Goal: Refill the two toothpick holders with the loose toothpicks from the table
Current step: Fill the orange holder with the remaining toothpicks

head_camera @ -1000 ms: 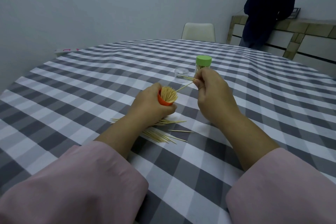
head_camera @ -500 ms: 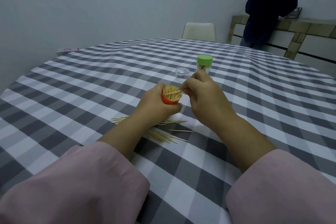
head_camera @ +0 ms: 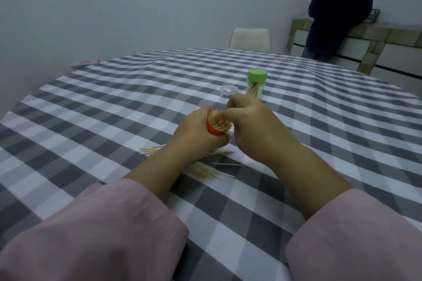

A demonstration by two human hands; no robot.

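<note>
My left hand [head_camera: 196, 134] grips an orange toothpick holder [head_camera: 211, 129], tilted toward me and packed with toothpicks. My right hand [head_camera: 253, 125] is against the holder's mouth, its fingertips pressing on the toothpick ends [head_camera: 220, 122]. A second holder with a green lid [head_camera: 257, 83] stands upright just beyond my right hand and is full of toothpicks. Loose toothpicks [head_camera: 205, 167] lie scattered on the checked tablecloth under and in front of my left wrist.
A small clear lid [head_camera: 229, 91] lies left of the green-lidded holder. The round table [head_camera: 114, 109] has a grey and white checked cloth. A white chair [head_camera: 250, 39] stands at the far edge. A person in dark clothes [head_camera: 338, 7] stands at a counter at the back right.
My right hand has moved from holding a toothpick beside the holder to pressing its fingertips on the toothpick ends. The left hand tipped the holder slightly.
</note>
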